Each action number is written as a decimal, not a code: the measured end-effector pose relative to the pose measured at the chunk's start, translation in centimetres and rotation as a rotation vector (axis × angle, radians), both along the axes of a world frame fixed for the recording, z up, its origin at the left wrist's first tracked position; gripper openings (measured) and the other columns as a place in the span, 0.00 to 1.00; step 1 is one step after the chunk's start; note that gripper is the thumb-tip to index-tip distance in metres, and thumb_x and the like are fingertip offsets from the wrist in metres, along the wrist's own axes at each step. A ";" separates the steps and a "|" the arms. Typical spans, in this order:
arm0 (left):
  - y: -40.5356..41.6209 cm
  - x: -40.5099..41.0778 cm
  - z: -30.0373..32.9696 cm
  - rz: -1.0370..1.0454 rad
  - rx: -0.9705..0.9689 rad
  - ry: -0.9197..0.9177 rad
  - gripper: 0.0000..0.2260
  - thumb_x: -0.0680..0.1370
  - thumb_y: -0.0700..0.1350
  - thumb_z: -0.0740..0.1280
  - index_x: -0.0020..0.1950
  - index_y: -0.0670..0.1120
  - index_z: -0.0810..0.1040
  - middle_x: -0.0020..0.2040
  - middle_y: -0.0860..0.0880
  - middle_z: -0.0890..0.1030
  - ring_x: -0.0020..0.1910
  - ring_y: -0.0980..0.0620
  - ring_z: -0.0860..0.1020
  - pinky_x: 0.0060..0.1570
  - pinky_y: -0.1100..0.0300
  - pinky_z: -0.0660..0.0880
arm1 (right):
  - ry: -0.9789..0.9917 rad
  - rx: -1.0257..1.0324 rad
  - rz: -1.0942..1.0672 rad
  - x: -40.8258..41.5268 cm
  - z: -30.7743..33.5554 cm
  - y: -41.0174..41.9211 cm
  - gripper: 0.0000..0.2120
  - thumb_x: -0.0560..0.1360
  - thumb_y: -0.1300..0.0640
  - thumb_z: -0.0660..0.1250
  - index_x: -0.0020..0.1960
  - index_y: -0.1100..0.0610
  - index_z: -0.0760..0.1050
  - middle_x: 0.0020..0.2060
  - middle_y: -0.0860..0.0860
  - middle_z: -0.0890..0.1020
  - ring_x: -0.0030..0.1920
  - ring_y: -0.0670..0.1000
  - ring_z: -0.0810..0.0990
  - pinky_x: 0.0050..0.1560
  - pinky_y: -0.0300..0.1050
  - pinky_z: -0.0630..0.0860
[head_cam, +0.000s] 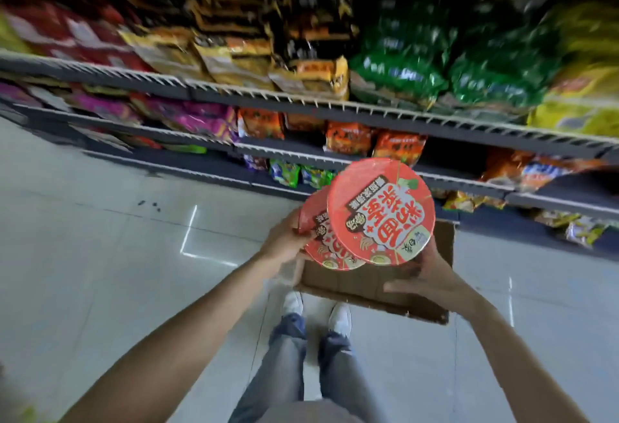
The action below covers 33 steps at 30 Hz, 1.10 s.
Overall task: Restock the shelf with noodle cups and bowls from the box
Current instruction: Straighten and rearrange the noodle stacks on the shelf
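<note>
Person stands facing a dark metal shelf unit with wire-fronted tiers (pixel 301 97), both arms raised in front of the chest. Left hand (pixel 284 238) grips the rim of a round red noodle bowl with a printed lid (pixel 326 248), thumb over the lid edge. Right hand (pixel 432 275) cups a second round red noodle bowl with white lettering on its lid (pixel 380 211) from underneath, fingers curled under its base. The two bowls are tilted lids-up toward the camera, the right one overlapping the left one and touching it, so the hands are close together. Below them an open brown cardboard box (pixel 375 288) sits on the pale tiled floor (pixel 100 255) just beside the person's white shoes (pixel 340 318). Shelf tiers carry blurred yellow, green, purple and orange noodle packets (pixel 402 67).
</note>
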<state>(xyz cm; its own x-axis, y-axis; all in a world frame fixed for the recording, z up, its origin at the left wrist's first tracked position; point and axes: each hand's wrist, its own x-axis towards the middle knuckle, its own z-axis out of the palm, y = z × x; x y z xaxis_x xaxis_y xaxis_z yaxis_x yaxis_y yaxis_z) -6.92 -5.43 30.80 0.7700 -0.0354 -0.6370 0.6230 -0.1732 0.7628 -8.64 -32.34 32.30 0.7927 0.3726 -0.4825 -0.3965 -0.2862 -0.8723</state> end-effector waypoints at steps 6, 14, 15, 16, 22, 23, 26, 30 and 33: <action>2.4 1.4 12.5 -0.086 0.047 -0.053 0.23 0.75 0.35 0.68 0.69 0.45 0.69 0.59 0.43 0.80 0.49 0.45 0.81 0.47 0.49 0.80 | -0.275 0.070 -0.080 2.6 9.5 4.9 0.52 0.55 0.38 0.80 0.69 0.60 0.64 0.60 0.51 0.78 0.60 0.44 0.77 0.58 0.39 0.76; 7.0 3.0 32.3 -0.056 0.269 -0.413 0.28 0.73 0.63 0.64 0.71 0.64 0.62 0.64 0.62 0.71 0.63 0.56 0.70 0.58 0.57 0.68 | -0.637 0.257 -0.135 9.2 26.0 9.6 0.48 0.59 0.47 0.76 0.71 0.42 0.52 0.63 0.37 0.71 0.60 0.35 0.73 0.58 0.43 0.76; 7.3 2.7 34.1 -0.023 0.236 -0.477 0.28 0.73 0.63 0.64 0.71 0.65 0.60 0.60 0.65 0.70 0.62 0.59 0.69 0.58 0.57 0.66 | -0.662 0.307 -0.137 9.8 28.2 10.1 0.48 0.59 0.45 0.76 0.72 0.40 0.52 0.65 0.40 0.71 0.62 0.41 0.74 0.58 0.49 0.77; 7.7 2.5 35.6 0.003 0.199 -0.555 0.29 0.72 0.61 0.65 0.71 0.66 0.59 0.57 0.68 0.70 0.62 0.61 0.69 0.58 0.58 0.65 | -0.678 0.350 -0.131 10.5 30.0 10.5 0.48 0.59 0.45 0.76 0.72 0.40 0.53 0.66 0.43 0.72 0.63 0.46 0.76 0.56 0.53 0.79; 8.4 2.6 42.4 0.010 0.342 -1.091 0.42 0.68 0.41 0.76 0.65 0.68 0.52 0.52 0.81 0.64 0.48 0.86 0.64 0.44 0.82 0.66 | -0.741 0.512 -0.084 13.4 40.8 14.5 0.46 0.56 0.41 0.76 0.69 0.41 0.58 0.63 0.48 0.75 0.54 0.51 0.82 0.48 0.55 0.81; 8.6 3.3 43.5 0.014 0.402 -1.167 0.43 0.66 0.42 0.77 0.63 0.70 0.52 0.51 0.83 0.66 0.49 0.85 0.65 0.44 0.84 0.65 | -0.765 0.516 -0.061 14.0 42.4 15.2 0.46 0.57 0.41 0.75 0.69 0.42 0.58 0.63 0.48 0.75 0.52 0.50 0.83 0.45 0.53 0.82; 9.9 5.8 46.9 0.124 0.482 -1.345 0.43 0.60 0.53 0.78 0.61 0.73 0.53 0.51 0.81 0.69 0.53 0.79 0.69 0.46 0.83 0.66 | -0.869 0.475 0.000 15.9 47.1 17.3 0.44 0.60 0.40 0.74 0.70 0.42 0.56 0.61 0.47 0.77 0.51 0.49 0.83 0.41 0.47 0.82; 12.9 10.3 51.3 0.243 0.600 -1.478 0.45 0.59 0.59 0.77 0.68 0.67 0.54 0.53 0.74 0.67 0.49 0.79 0.69 0.45 0.85 0.63 | -0.989 0.376 0.019 19.0 52.9 20.4 0.44 0.63 0.37 0.72 0.72 0.43 0.53 0.59 0.48 0.79 0.49 0.50 0.84 0.40 0.48 0.82; 16.6 14.7 54.1 0.210 0.604 -1.401 0.49 0.61 0.58 0.78 0.75 0.57 0.54 0.59 0.66 0.70 0.57 0.67 0.71 0.55 0.69 0.68 | -1.061 0.271 -0.028 21.4 56.1 22.6 0.42 0.66 0.36 0.70 0.72 0.43 0.52 0.57 0.49 0.79 0.46 0.51 0.84 0.38 0.47 0.82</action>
<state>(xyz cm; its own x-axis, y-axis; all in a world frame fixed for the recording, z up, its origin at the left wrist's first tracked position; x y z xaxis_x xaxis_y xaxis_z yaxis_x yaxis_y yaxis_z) 7.81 11.15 84.94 0.7018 0.1354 0.6994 -0.4585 -0.6656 0.5889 12.75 -9.78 88.41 0.7662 0.3386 0.5461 0.5906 -0.0363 -0.8062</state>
